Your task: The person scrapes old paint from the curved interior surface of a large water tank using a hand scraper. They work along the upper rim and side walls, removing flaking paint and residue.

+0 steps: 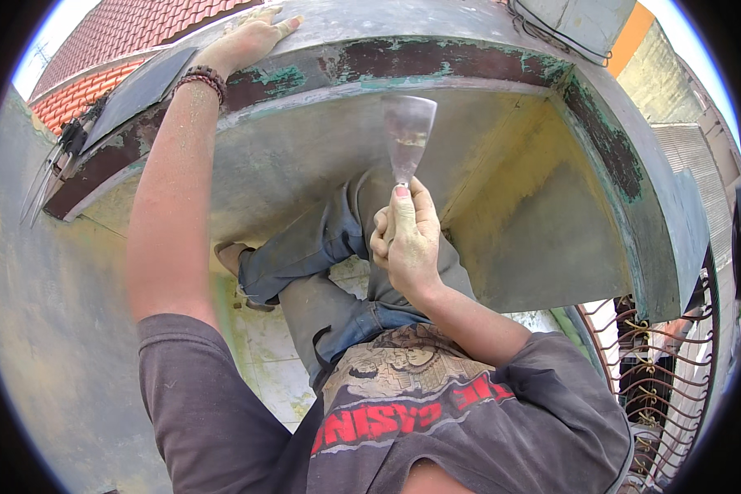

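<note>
My right hand (410,235) is closed around the handle of a putty knife (408,132), thumb along its near side. The wide metal blade points up and away, a little smeared, in front of the wall below the ledge. Dust coats both hands. At the upper left my left hand (251,39) rests with fingers spread on the grey top of the ledge (370,31). Along the ledge's front edge runs a band of dark brown paint (436,59), flaking, with green patches showing through.
Cables (78,132) and a dark flat panel (136,95) lie at the ledge's left end. Coiled black wire (564,37) sits at the upper right. A curly metal railing (659,370) stands to the right. My legs (321,247) are under the ledge, above a tiled floor (272,370).
</note>
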Tool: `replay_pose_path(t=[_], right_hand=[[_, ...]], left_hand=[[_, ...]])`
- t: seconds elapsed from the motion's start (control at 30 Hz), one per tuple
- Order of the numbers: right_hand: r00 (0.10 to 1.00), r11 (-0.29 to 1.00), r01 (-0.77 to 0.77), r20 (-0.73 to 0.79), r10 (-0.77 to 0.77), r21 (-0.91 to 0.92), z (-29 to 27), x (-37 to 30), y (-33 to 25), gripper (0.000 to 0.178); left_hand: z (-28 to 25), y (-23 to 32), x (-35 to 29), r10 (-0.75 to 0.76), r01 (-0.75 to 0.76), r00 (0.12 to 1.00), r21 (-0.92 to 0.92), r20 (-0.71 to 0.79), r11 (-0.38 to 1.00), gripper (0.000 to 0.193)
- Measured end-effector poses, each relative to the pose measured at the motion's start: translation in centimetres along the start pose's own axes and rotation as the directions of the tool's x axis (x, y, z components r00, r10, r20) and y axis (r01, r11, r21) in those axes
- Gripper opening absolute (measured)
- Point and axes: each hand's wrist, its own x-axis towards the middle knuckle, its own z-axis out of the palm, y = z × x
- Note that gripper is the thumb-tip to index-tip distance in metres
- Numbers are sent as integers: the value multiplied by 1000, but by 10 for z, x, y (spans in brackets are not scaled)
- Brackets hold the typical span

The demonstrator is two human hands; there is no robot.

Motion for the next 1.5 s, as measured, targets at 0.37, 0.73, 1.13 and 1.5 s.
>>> replay_pose_path(t=[0.37,0.73,1.13,1.5], right_hand=[[995,996,-50,-77,56,75,68,21,13,28],[833,863,-8,474,285,-505,-21,37,26,48],[922,553,214,353,157,-805,-80,116,-123,41],[913,418,243,351,205,-875,-61,116,-151,39]], left_hand=[[-21,20,-19,29,-29,1000,48,4,998,58],[-27,25,-26,-54,48,995,76,85,996,60],[-36,44,-41,6,-11,997,53,79,999,56],[-39,50,-51,16,-24,997,109,72,994,55]])
